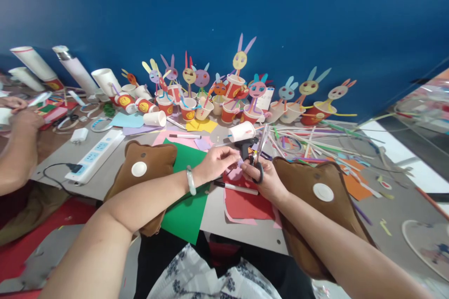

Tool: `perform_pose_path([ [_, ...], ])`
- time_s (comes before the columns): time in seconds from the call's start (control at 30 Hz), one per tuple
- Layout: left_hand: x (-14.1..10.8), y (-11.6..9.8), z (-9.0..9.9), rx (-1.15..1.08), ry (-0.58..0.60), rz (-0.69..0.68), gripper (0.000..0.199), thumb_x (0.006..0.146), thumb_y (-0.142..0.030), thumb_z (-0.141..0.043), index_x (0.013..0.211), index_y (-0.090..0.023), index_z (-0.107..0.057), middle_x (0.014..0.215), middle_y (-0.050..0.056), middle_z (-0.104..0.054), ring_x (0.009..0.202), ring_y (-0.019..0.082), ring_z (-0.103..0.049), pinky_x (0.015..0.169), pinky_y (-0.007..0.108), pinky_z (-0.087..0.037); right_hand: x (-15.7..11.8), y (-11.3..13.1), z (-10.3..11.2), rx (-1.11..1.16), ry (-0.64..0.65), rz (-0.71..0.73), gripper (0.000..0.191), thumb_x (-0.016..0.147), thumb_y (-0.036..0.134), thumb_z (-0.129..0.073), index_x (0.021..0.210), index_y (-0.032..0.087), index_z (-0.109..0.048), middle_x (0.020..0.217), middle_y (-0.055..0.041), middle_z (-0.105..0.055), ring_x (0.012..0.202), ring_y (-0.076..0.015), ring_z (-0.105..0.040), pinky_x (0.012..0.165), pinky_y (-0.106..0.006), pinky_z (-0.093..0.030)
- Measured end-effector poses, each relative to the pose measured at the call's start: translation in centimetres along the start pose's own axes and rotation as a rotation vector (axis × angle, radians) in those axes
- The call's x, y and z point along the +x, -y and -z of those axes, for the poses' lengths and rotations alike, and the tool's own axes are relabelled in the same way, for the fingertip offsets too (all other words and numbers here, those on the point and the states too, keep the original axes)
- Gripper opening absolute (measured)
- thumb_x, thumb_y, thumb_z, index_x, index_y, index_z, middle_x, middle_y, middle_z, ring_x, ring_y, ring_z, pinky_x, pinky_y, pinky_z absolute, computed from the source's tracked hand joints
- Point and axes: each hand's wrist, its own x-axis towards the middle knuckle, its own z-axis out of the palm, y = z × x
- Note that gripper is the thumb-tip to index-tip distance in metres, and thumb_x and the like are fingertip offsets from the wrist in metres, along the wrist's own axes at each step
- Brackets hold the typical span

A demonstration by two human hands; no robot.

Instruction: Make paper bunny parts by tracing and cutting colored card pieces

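My left hand (221,162) is closed in a pinch at the edge of a small light-purple piece of paper (240,162). My right hand (265,180) grips scissors (258,173) by their black handles, blades pointing up and away from me. Its thumb and fingertip also touch the paper piece, and the fingers partly hide it. Just beyond the hands lies a black tool that looks like a glue gun (245,144). Beneath them are red paper sheets (245,208) and a marker (242,188).
Paper cups with rabbit-faced figures (257,89) line the blue wall. Brown cushions (317,210) flank the hands. A green sheet (189,201), a power strip (94,156) and many paper strips (308,142) cover the table. Another person's arm (17,149) is at far left.
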Motion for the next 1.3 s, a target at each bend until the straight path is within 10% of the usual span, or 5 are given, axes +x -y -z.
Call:
perform_pose_path([
  [1.3, -0.12, -0.62, -0.27, -0.088, 0.022, 0.063, 0.037, 0.082, -0.049, -0.068, 0.077, -0.013, -0.066, 0.065, 0.000, -0.061, 0.061, 0.010, -0.055, 0.062, 0.024, -0.045, 0.09, 0.75, -0.40, 0.054, -0.077, 0.011, 0.033, 0.077, 0.044, -0.077, 0.066, 0.019, -0.058, 0.050, 0.0044, -0.047, 0.045, -0.0089, -0.037, 0.044, -0.026, -0.029],
])
